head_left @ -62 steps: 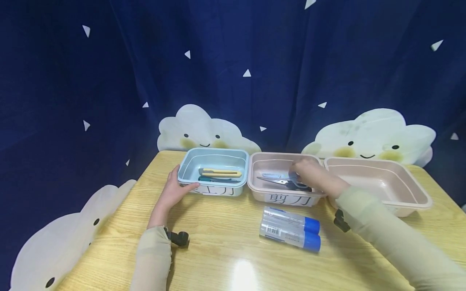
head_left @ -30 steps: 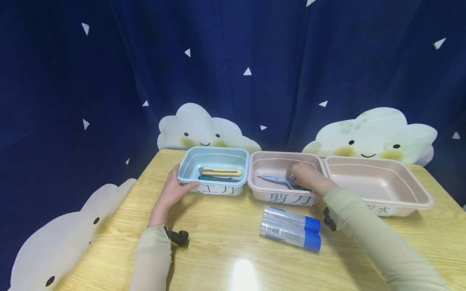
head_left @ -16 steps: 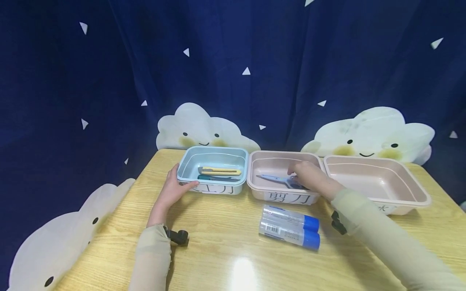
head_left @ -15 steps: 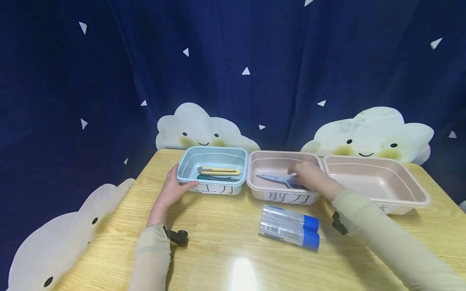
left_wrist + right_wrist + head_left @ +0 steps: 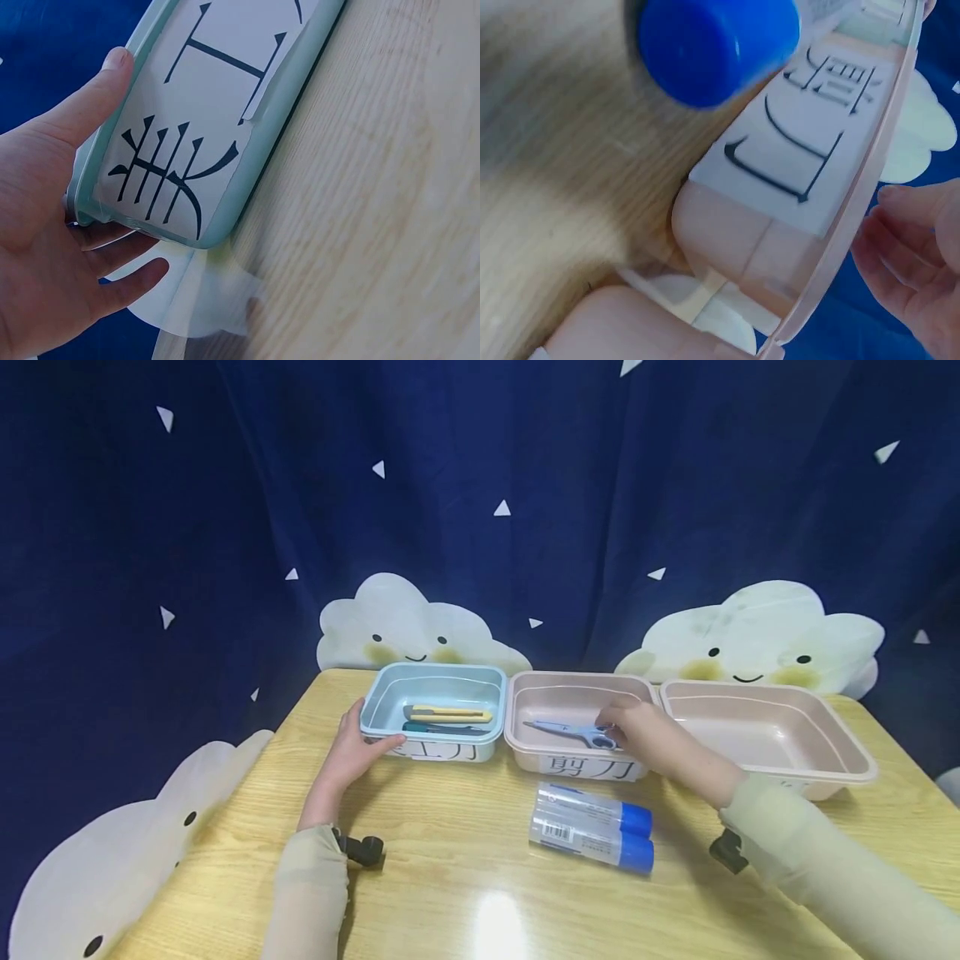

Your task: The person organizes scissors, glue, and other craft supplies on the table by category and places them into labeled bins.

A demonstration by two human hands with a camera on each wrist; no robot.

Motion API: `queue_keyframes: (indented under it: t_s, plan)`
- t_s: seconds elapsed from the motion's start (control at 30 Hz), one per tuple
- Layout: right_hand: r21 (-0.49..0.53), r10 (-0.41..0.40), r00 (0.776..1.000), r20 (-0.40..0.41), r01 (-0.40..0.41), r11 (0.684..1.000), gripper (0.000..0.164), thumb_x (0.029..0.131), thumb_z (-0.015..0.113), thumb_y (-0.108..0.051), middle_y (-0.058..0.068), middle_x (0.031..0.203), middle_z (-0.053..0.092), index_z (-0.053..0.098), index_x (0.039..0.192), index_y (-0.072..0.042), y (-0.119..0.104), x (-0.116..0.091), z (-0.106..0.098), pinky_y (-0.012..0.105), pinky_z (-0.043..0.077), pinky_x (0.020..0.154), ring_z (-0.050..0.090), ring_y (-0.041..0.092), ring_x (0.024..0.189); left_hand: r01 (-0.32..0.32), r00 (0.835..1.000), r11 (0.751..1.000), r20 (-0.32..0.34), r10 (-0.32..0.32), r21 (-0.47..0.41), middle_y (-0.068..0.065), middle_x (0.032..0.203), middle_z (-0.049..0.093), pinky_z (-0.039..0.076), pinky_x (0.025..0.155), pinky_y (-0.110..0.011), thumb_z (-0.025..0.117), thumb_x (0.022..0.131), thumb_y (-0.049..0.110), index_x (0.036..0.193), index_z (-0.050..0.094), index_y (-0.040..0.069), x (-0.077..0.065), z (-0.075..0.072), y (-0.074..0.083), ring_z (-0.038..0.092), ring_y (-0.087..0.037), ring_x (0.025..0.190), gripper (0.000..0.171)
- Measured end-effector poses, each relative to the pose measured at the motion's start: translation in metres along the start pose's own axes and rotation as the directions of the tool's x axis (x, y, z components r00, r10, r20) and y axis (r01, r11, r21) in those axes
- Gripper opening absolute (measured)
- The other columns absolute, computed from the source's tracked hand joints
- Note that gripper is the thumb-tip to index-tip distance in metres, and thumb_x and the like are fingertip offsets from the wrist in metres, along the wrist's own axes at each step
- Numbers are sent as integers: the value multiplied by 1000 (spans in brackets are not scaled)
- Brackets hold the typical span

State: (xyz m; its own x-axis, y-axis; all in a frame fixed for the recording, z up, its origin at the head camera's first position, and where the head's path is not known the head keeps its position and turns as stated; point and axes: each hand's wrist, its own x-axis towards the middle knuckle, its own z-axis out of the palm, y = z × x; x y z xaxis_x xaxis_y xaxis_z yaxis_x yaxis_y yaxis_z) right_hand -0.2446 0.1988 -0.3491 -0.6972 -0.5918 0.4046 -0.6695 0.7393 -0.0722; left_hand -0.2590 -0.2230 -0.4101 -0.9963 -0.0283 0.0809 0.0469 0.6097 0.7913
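My left hand [image 5: 352, 750] rests on the left end of the light blue box [image 5: 450, 669], thumb along the front rim, other fingers reaching round the corner. Inside that box lie a yellow box cutter [image 5: 450, 714] and a dark green one [image 5: 442, 728]. My right hand [image 5: 637, 731] is over the right side of the middle pink box [image 5: 577, 677], with loosely bent fingers. In the right wrist view, nothing shows between these fingers. Blue-handled scissors [image 5: 577, 732] lie in the middle box, handles close below the right fingertips; a darker pair seen earlier is hidden.
Another pink box [image 5: 757, 735] stands at the right of the row, nothing visible inside. Two clear tubes with blue caps [image 5: 592, 827] lie side by side in front of the middle box. All rest on a wooden table [image 5: 442, 868] before a dark blue curtain [image 5: 450, 485].
The blue scissors have moved toward the front of the middle box, over the dark pair. My right hand has let go and drawn slightly right. My left hand stays put.
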Motion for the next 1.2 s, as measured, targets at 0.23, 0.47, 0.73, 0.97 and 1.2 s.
queue_keyframes:
  t_s: [0.23, 0.47, 0.73, 0.97, 1.2]
  plan:
    - [16, -42, 999, -31, 42, 999, 17, 71, 71, 6, 3, 76, 60, 67, 81, -7, -17, -15, -1, 32, 51, 63, 57, 16, 70, 3, 1000, 1000, 2, -3, 7, -22, 144, 18, 24, 106, -53, 72, 73, 45, 146, 4, 7, 0, -2, 1, 26, -37, 130, 106]
    - [2, -82, 991, -109, 83, 997, 19, 67, 73, 6, 2, 77, 62, 65, 78, -8, -32, -25, 0, 30, 52, 61, 60, 16, 71, 11, 1000, 1000, 4, -11, 12, -21, 144, 19, 24, 106, -52, 72, 72, 46, 146, 4, 6, 0, -1, -2, 26, -37, 131, 108]
    - [53, -100, 994, -41, 102, 993, 18, 68, 75, -3, -5, 79, 62, 66, 80, -12, -50, -40, 9, 25, 52, 66, 60, 9, 75, 6, 1000, 1000, 3, -6, -5, -22, 143, 21, 25, 105, -53, 73, 73, 45, 146, 5, 7, 0, -2, -2, 28, -37, 129, 107]
    - [92, -32, 998, 48, 28, 995, 15, 72, 74, -13, -3, 86, 64, 69, 87, -12, -51, -50, 18, 31, 52, 70, 62, 14, 79, 0, 1000, 1000, -2, 0, 4, -22, 144, 19, 24, 107, -51, 73, 73, 43, 146, 5, 7, 0, -2, -2, 26, -37, 130, 106]
    - [102, 6, 997, 73, -13, 995, 17, 74, 73, -12, -2, 90, 64, 68, 91, -12, -54, -58, 22, 30, 53, 71, 62, 15, 81, -2, 1000, 1000, 3, 2, 14, -23, 144, 19, 24, 106, -52, 72, 72, 46, 146, 5, 6, 1, 1, -2, 26, -38, 130, 108]
